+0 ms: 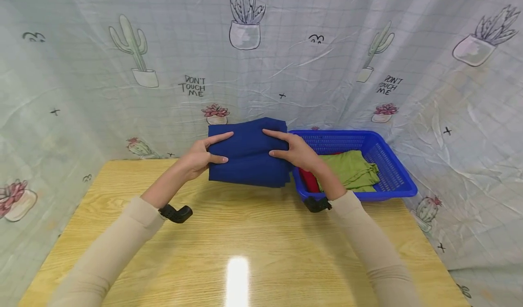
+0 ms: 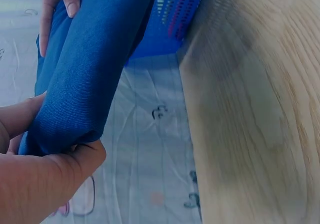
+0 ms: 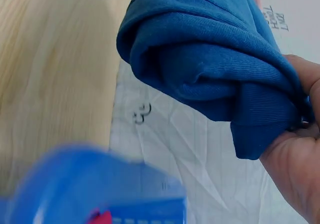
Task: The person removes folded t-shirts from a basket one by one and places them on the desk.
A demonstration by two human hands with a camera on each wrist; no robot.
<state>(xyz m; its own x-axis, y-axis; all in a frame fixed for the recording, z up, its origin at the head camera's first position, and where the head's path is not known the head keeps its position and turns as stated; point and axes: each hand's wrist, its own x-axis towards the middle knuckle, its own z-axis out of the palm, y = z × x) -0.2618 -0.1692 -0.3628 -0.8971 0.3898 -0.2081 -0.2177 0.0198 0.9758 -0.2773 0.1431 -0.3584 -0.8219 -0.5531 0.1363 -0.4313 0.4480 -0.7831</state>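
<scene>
A folded dark blue cloth garment (image 1: 249, 161) is held up off the table, just left of the basket. My left hand (image 1: 198, 158) grips its left edge, thumb and index finger on the near face; in the left wrist view other fingers (image 2: 92, 154) curl beneath it. At the opposite edge my right hand (image 1: 296, 151) pinches the cloth the same way. Several rolled layers of the blue garment (image 3: 200, 69) show in the right wrist view, with the right hand (image 3: 300, 174) around its end. What the far fingers do is partly hidden by the cloth.
A blue plastic basket (image 1: 402, 180) stands at the table's back right, behind my right forearm. In it lie a green cloth (image 1: 347, 168) and a red cloth (image 1: 309, 180). The wooden table (image 1: 196, 261) reaches back to a printed curtain (image 1: 282, 71).
</scene>
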